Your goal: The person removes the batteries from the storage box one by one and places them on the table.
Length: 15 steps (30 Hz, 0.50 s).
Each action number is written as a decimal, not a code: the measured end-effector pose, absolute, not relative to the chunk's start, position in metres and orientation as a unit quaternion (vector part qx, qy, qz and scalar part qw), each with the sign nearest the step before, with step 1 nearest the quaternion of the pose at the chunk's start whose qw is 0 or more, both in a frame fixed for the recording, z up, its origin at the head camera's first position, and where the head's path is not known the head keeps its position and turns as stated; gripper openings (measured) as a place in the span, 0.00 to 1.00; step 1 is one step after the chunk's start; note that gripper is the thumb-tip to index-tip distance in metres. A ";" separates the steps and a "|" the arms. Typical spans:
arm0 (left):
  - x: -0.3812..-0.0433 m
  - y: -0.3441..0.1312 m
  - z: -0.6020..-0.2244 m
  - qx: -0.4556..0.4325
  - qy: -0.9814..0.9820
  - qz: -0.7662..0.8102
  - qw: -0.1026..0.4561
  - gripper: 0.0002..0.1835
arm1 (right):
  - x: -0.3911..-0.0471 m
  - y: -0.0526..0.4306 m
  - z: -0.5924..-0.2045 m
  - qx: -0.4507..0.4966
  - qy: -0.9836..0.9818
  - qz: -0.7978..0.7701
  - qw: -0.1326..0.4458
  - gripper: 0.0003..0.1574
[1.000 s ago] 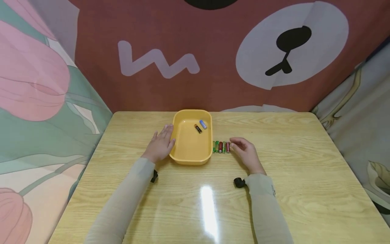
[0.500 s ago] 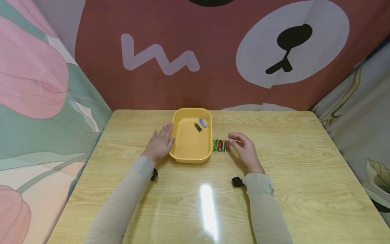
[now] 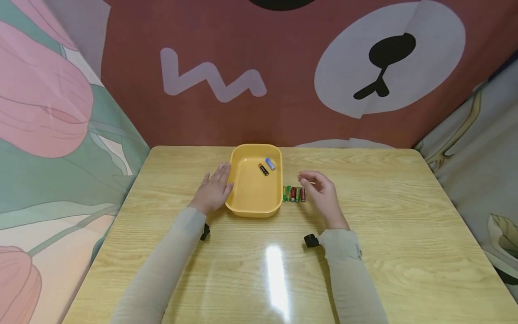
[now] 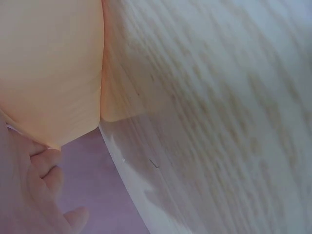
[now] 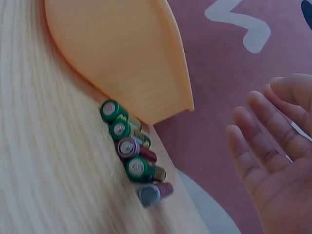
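Note:
In the head view a yellow plastic tray (image 3: pixel 254 213) stands on the table. My left hand (image 3: pixel 211 191) rests against the tray's left side, fingers extended along the wall. Inside the tray, toward the back right, lie a black battery (image 3: pixel 263 169) and a blue battery (image 3: pixel 270 164). Several green and red batteries form a row beside the tray's right wall, among them a dark red battery (image 3: pixel 302 194) at the right end. My right hand (image 3: pixel 321 193) hovers by that end, fingers loosely bent. In the right wrist view its fingers show nothing held, above the green battery (image 5: pixel 138 168).
The wooden table (image 3: pixel 404 225) extends around the tray, with a bright light reflection near the front. A fabric backdrop (image 3: pixel 283 121) with a printed face hangs at the table's back edge. Patterned cloths flank both sides.
My right hand has shifted slightly left and away from me, its fingertips now above the row's right end. The left hand, tray and batteries have stayed in place.

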State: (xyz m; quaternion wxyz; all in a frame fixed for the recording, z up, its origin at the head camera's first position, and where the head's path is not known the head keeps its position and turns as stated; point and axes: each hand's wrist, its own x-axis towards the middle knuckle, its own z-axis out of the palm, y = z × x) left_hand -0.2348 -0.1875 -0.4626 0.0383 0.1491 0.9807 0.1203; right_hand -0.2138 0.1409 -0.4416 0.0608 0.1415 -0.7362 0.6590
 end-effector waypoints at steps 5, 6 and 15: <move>-0.234 -0.188 -0.462 0.149 0.980 0.126 0.038 0.33 | -0.218 0.134 -0.437 0.147 -0.732 0.661 0.067 0.17; -0.234 -0.188 -0.461 0.149 0.980 0.127 0.039 0.33 | -0.220 0.132 -0.436 0.152 -0.730 0.663 0.070 0.16; -0.233 -0.188 -0.461 0.149 0.980 0.127 0.036 0.33 | -0.234 0.116 -0.430 0.192 -0.715 0.670 0.052 0.15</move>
